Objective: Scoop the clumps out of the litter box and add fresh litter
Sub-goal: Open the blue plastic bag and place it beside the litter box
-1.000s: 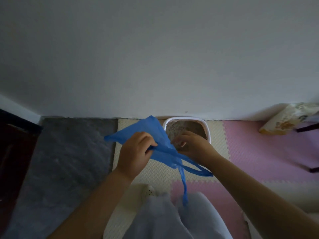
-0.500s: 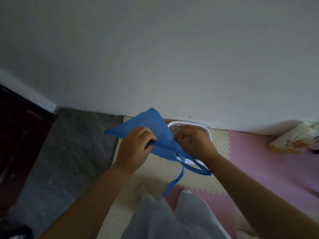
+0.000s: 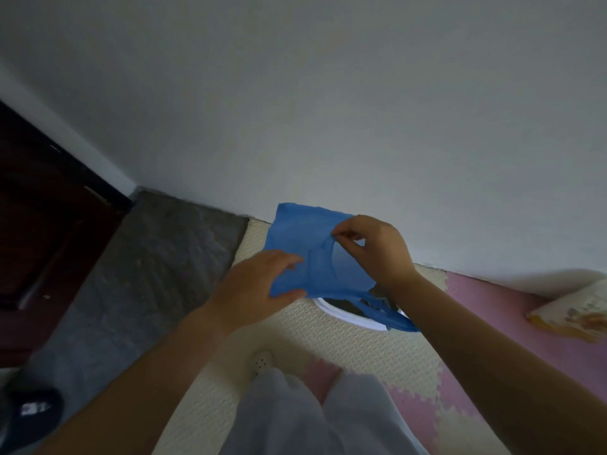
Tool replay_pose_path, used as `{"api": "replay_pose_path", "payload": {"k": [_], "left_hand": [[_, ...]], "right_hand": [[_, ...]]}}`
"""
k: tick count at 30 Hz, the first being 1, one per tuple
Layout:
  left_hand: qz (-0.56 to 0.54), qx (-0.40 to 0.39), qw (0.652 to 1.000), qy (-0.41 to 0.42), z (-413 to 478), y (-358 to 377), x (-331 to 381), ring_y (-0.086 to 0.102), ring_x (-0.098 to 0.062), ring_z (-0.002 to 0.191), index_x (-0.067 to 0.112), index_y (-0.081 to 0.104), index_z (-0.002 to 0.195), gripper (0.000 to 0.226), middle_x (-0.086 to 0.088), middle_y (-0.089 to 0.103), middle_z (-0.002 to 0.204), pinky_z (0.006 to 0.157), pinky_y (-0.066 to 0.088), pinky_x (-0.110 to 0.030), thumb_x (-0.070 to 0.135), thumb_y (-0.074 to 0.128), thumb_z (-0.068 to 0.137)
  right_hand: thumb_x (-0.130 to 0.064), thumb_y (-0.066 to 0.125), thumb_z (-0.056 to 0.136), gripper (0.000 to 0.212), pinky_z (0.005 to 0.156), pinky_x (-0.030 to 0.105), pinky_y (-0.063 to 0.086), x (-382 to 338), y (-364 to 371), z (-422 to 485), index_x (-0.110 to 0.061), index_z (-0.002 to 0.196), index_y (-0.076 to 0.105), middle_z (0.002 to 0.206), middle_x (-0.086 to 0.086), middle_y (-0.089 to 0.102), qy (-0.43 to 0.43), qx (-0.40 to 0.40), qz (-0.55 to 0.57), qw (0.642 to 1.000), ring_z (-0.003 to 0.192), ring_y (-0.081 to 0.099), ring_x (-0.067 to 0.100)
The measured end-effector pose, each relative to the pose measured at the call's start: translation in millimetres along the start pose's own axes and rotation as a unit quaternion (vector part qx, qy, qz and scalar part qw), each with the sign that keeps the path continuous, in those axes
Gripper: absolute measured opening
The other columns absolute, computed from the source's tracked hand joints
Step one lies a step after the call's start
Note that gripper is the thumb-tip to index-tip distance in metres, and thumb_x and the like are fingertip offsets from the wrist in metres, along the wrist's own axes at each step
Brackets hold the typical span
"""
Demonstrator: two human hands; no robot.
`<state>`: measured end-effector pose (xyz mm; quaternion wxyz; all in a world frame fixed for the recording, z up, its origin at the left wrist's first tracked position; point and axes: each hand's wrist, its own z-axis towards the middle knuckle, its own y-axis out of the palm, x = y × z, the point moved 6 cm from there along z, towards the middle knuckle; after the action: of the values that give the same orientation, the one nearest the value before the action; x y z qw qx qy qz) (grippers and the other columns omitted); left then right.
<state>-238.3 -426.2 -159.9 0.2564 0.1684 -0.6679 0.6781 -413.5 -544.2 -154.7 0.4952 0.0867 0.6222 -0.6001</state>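
A blue plastic bag (image 3: 308,244) is spread flat in the air in front of me, above the litter box. My left hand (image 3: 256,287) grips its lower left edge. My right hand (image 3: 374,244) pinches the film near the bag's upper right. The bag's handles (image 3: 394,318) dangle under my right wrist. Only a strip of the white litter box rim (image 3: 348,318) and a little dark litter show beneath the bag; the rest is hidden. A pale litter bag (image 3: 578,310) lies on the pink mat at the far right.
The box sits on cream and pink foam floor mats (image 3: 328,339) against a white wall (image 3: 328,110). A grey rug (image 3: 138,277) lies to the left, a dark door (image 3: 36,205) beyond it. My grey trouser legs (image 3: 312,418) and a white slipper (image 3: 262,361) are below.
The bag has gone from a bunched triangle to a flatter sheet as my hands pulled it apart. My right hand rose to the bag's top. The view tilted left.
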Motion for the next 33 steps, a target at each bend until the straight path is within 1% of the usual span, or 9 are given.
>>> {"api": "replay_pose_path", "payload": {"k": [3, 5, 10, 15, 20, 23, 28, 30, 33], "left_hand": [[0.029, 0.034, 0.999, 0.016, 17, -21, -4, 0.049, 0.001, 0.100, 0.024, 0.053, 0.129, 0.049, 0.009, 0.059, 0.114, 0.085, 0.046, -0.023, 0.048, 0.047, 0.087], [0.068, 0.021, 0.997, 0.042, 35, -29, -6, 0.052, -0.011, 0.108, 0.022, 0.048, 0.135, 0.048, 0.003, 0.057, 0.120, 0.090, 0.047, -0.031, 0.036, 0.052, 0.089], [0.116, -0.031, 0.981, 0.150, 74, -37, -3, 0.055, -0.025, 0.105, 0.018, 0.044, 0.141, 0.058, -0.006, 0.056, 0.121, 0.083, 0.051, -0.039, 0.010, 0.063, 0.087], [0.159, -0.056, 0.947, 0.273, 90, -47, -7, 0.057, -0.024, 0.100, 0.022, 0.047, 0.139, 0.059, -0.005, 0.057, 0.119, 0.073, 0.052, -0.038, 0.008, 0.066, 0.085], [0.134, -0.054, 0.931, 0.336, 90, -59, -7, 0.055, -0.020, 0.093, 0.027, 0.045, 0.140, 0.058, -0.004, 0.056, 0.113, 0.067, 0.049, -0.032, 0.008, 0.062, 0.088], [0.137, -0.059, 0.916, 0.372, 92, -64, -4, 0.053, -0.019, 0.086, 0.025, 0.060, 0.126, 0.036, -0.003, 0.058, 0.106, 0.062, 0.045, -0.031, 0.015, 0.053, 0.093], [0.133, -0.083, 0.922, 0.353, 100, -70, -17, 0.054, -0.017, 0.083, 0.022, 0.068, 0.100, 0.026, 0.002, 0.057, 0.099, 0.059, 0.048, -0.037, 0.028, 0.043, 0.092], [0.119, -0.071, 0.929, 0.343, 102, -76, -21, 0.055, -0.017, 0.083, 0.019, 0.068, 0.098, 0.028, 0.002, 0.058, 0.098, 0.059, 0.048, -0.035, 0.029, 0.043, 0.092], [0.101, -0.061, 0.940, 0.319, 107, -81, -33, 0.056, -0.017, 0.084, 0.019, 0.069, 0.098, 0.032, 0.002, 0.058, 0.097, 0.059, 0.047, -0.031, 0.030, 0.039, 0.091]], "right_hand": [[-0.015, 0.068, 0.084, 0.008, 0.072, 0.012, 0.045, -14, 1, 1, -0.017, 0.090, 0.073, 0.087, -0.005, 0.072, -0.055, -0.002, -0.004, 0.998, 0.081, 0.059, 0.005], [-0.019, 0.065, 0.085, 0.010, 0.075, 0.004, 0.038, -24, 4, 0, -0.016, 0.089, 0.073, 0.087, -0.004, 0.072, -0.087, -0.005, -0.016, 0.996, 0.084, 0.058, 0.006], [-0.027, 0.059, 0.088, 0.017, 0.077, 0.011, 0.039, -46, 8, 3, -0.018, 0.091, 0.072, 0.091, -0.006, 0.072, -0.156, -0.021, -0.060, 0.986, 0.086, 0.060, 0.007], [-0.022, 0.059, 0.089, 0.014, 0.076, 0.014, 0.041, -74, 14, 5, -0.016, 0.090, 0.072, 0.095, -0.006, 0.072, -0.207, -0.035, -0.103, 0.972, 0.088, 0.060, 0.006], [-0.024, 0.057, 0.089, 0.017, 0.074, 0.017, 0.047, -91, 14, 6, -0.017, 0.089, 0.073, 0.097, -0.007, 0.073, -0.195, -0.036, -0.109, 0.974, 0.089, 0.063, 0.006], [-0.026, 0.057, 0.090, 0.018, 0.072, 0.021, 0.052, -96, 17, 9, -0.019, 0.091, 0.073, 0.099, -0.009, 0.073, -0.183, -0.039, -0.112, 0.976, 0.090, 0.066, 0.007], [-0.028, 0.056, 0.092, 0.019, 0.063, 0.029, 0.055, -100, 19, 11, -0.019, 0.093, 0.073, 0.101, -0.009, 0.072, -0.158, -0.025, -0.132, 0.978, 0.087, 0.069, 0.011], [-0.030, 0.054, 0.092, 0.020, 0.066, 0.028, 0.054, -98, 21, 12, -0.020, 0.097, 0.071, 0.098, -0.010, 0.071, -0.121, -0.012, -0.125, 0.985, 0.085, 0.067, 0.009], [-0.037, 0.052, 0.089, 0.029, 0.072, 0.025, 0.053, -84, 23, 9, -0.023, 0.110, 0.067, 0.093, -0.015, 0.068, 0.000, 0.024, -0.061, 0.998, 0.081, 0.064, 0.001]]}}
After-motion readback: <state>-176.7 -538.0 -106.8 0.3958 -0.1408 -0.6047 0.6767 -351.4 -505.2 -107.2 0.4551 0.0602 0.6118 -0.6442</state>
